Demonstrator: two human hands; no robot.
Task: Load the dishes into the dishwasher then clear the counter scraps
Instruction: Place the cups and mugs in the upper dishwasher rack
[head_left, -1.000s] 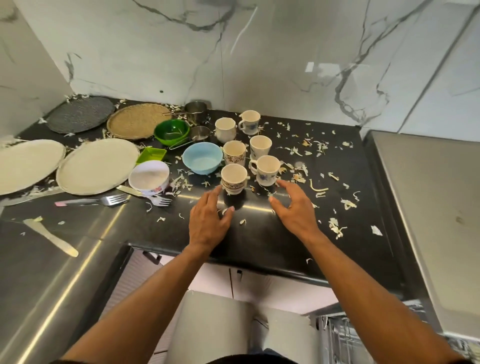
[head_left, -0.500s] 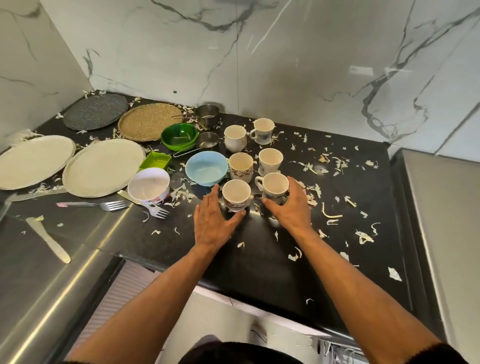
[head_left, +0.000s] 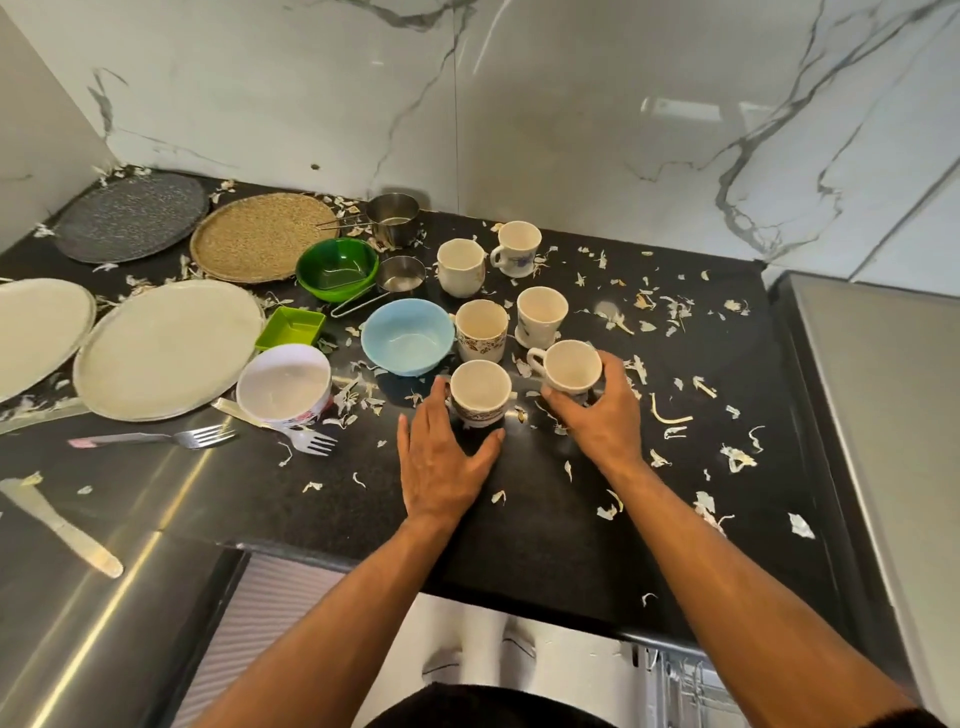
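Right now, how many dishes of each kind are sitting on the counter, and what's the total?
Cups: 6, e.g. the patterned cup
Bowls: 3, e.g. the blue bowl
Round plates and mats: 4, e.g. the cream plate
Steel measuring cups: 2
Forks: 2
Green square dish: 1
Total: 18

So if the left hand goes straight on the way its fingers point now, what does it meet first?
The left hand already touches the patterned brown-banded cream cup, cupping its base. Pushing further away from the person, that cup would probably reach the second patterned cream cup first, though depth is hard to judge.
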